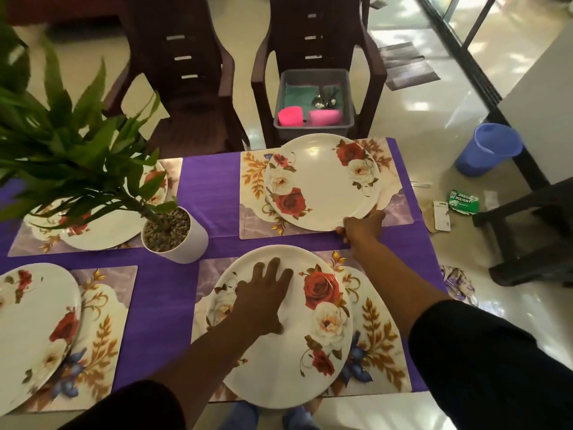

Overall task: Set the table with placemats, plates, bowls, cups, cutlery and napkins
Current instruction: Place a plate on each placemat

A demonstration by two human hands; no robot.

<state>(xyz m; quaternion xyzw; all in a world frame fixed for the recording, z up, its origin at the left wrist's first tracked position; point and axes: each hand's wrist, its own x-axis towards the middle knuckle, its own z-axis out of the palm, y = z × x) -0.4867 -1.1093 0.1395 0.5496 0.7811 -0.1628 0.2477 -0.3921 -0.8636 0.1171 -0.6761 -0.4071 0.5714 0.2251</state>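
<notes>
Your left hand (262,297) lies flat on the near plate (288,324), fingers straight and spread. That plate is round, glossy white, printed with roses, and overhangs the table edge on its mat (381,336). Your right hand (361,226) pinches the near rim of the far plate (322,181), fingers curled under it; that plate sits on a floral mat (254,178). 2 more plates lie at left. The cloth (210,187) is purple. The grey tub (313,102) on a chair holds 2 pink cups, spoons and green napkins.
</notes>
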